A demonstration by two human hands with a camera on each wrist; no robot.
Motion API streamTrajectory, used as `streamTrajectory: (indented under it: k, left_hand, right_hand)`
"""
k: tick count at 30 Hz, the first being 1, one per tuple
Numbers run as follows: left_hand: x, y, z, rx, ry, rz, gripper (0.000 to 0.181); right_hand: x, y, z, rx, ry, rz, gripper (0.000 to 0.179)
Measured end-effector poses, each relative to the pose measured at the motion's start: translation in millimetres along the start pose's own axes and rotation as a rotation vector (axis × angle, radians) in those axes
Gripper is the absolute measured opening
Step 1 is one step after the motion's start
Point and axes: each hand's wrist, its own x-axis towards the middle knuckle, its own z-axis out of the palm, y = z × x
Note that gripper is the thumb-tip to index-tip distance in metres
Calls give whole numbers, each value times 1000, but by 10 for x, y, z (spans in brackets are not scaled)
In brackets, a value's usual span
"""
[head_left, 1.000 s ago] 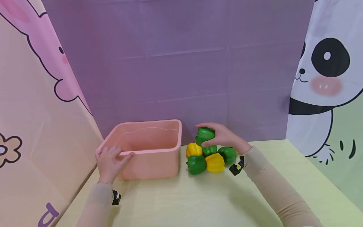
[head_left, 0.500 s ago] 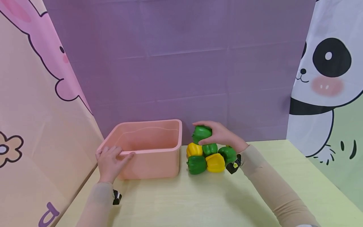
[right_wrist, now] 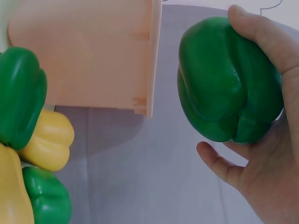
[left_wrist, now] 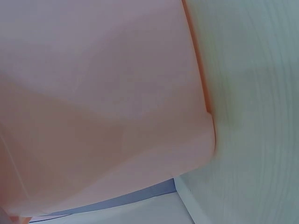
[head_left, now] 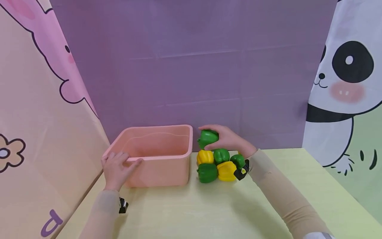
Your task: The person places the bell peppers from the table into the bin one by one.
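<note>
My right hand holds a green bell pepper in the air, just right of the pink plastic bin. In the right wrist view, the thumb and fingers wrap around this pepper. My left hand grips the bin's near rim at its left corner, the thumb lying along the edge. The bin's wall fills most of the left wrist view, where the left hand is nearly out of sight. Below the held pepper, a yellow bell pepper sits on the table.
Several more peppers cluster right of the bin, among them a front green pepper and a front yellow pepper. A purple backdrop stands behind the pale wooden table. Printed panels flank both sides.
My right hand has moved left and slightly up with the green bell pepper, nearer the bin's right side. The left hand stays on the rim.
</note>
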Motion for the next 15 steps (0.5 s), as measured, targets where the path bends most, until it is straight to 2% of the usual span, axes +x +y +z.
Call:
streamTrajectory:
  k: [4,15]
  left_hand:
    - [14,0,13,0,5,15,39]
    - [7,-8,6,3,6,7,41]
  right_hand:
    - [33,-39,16,5,-2,-13,71]
    - [150,-134,58,57,4,-4,67]
